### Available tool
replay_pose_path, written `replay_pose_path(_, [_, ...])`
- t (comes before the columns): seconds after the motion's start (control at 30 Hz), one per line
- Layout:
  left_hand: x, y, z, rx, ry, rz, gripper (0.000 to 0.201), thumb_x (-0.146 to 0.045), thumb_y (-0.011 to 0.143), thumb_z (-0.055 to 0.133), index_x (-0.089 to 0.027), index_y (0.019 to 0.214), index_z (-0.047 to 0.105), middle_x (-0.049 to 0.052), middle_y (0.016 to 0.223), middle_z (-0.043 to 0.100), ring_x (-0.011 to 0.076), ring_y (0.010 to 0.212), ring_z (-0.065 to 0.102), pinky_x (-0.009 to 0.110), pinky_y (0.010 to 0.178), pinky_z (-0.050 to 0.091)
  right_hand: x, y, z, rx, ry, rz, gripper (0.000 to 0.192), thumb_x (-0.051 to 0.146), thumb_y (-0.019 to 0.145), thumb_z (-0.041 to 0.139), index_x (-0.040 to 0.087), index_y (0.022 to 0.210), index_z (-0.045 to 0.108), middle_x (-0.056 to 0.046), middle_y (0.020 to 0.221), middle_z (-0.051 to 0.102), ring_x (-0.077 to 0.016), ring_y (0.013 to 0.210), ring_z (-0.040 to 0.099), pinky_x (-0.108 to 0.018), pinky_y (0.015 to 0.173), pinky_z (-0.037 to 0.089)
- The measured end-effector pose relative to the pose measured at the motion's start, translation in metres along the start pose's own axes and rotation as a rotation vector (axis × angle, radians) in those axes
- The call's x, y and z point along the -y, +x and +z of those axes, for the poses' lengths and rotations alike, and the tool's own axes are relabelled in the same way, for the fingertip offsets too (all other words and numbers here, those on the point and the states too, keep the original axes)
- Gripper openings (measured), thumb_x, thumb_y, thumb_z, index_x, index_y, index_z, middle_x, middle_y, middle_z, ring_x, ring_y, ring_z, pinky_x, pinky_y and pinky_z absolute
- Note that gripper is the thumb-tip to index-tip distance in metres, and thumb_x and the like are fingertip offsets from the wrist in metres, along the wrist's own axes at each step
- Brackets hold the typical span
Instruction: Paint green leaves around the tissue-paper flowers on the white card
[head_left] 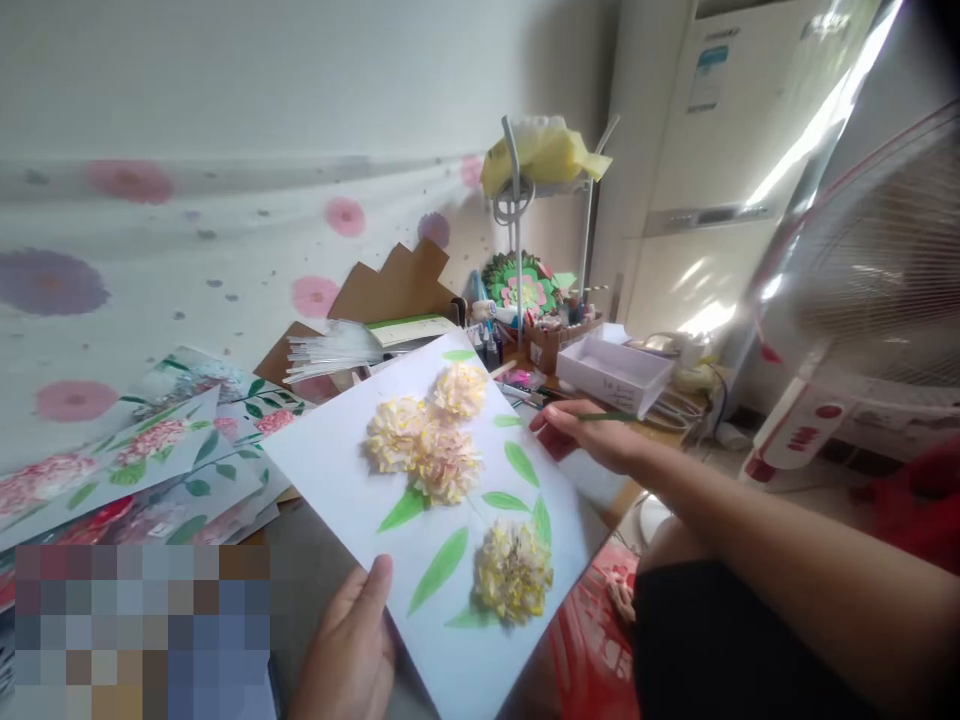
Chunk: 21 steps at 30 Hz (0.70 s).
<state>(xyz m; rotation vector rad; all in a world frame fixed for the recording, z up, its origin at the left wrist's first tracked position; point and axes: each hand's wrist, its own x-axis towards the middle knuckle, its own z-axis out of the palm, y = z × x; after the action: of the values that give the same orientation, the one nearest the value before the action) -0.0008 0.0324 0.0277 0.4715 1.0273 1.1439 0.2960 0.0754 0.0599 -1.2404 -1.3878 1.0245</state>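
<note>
My left hand (352,640) grips the lower left edge of a white sheet (345,470), its thumb on top and its fingers underneath. Raised cream-and-yellow paper flowers stand on the sheet: a cluster (427,440) near the top and a single flower (514,572) lower right. Flat green leaves (440,570) surround them. By the sheet's upper right edge, my right hand (589,432) is closed around a thin green pencil-like stick (611,415). Whether its tip is a pencil point or a brush is hidden.
Several flower pictures (161,450) lie piled on the left. Behind the sheet are white strips (330,352), brown cardboard (397,285), small bottles (491,347) and a white open box (615,370). A fan (862,270) stands at right, near a red plastic stool (600,640).
</note>
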Motion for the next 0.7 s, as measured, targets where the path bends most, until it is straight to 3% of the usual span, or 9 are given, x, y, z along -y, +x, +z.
replay_pose_path(0.17, [-0.005, -0.003, 0.012, -0.127, -0.030, -0.017, 0.036, -0.017, 0.088, 0.052, -0.022, 0.123, 0.051, 0.008, 0.107, 0.065, 0.0190, 0.094, 0.064, 0.029, 0.086, 0.053, 0.001, 0.002, -0.003, 0.119, 0.036, 0.070, 0.046, 0.059, 0.072, 0.062, 0.013, 0.075, 0.061, -0.002, 0.063, 0.060, -0.0132, 0.055, 0.057, -0.027, 0.055, 0.048])
replay_pose_path(0.3, [-0.007, -0.002, 0.015, -0.152, -0.028, -0.030, 0.036, -0.018, 0.089, 0.050, -0.025, 0.125, 0.051, 0.007, 0.104, 0.066, 0.0197, 0.091, 0.065, 0.032, 0.086, 0.053, -0.003, 0.001, 0.002, 0.174, 0.001, 0.072, 0.039, 0.052, 0.074, 0.065, 0.014, 0.071, 0.060, 0.001, 0.059, 0.052, -0.0108, 0.054, 0.049, -0.023, 0.050, 0.040])
replay_pose_path(0.57, [-0.005, 0.011, -0.001, -0.195, 0.001, -0.046, 0.049, -0.017, 0.088, 0.052, -0.024, 0.135, 0.039, 0.009, 0.105, 0.065, 0.0236, 0.100, 0.062, 0.038, 0.089, 0.051, -0.004, -0.004, 0.008, 0.133, -0.111, 0.084, 0.027, 0.041, 0.076, 0.065, 0.014, 0.071, 0.059, 0.002, 0.062, 0.051, -0.0100, 0.058, 0.042, -0.022, 0.051, 0.032])
replay_pose_path(0.7, [0.003, 0.018, -0.019, -0.114, -0.061, -0.070, 0.062, -0.028, 0.083, 0.061, -0.030, 0.138, 0.033, 0.008, 0.112, 0.064, 0.0265, 0.109, 0.057, 0.039, 0.091, 0.050, -0.006, -0.003, 0.012, 0.117, -0.175, 0.129, 0.030, 0.044, 0.079, 0.059, 0.015, 0.072, 0.057, 0.003, 0.060, 0.048, -0.0099, 0.054, 0.039, -0.022, 0.048, 0.029])
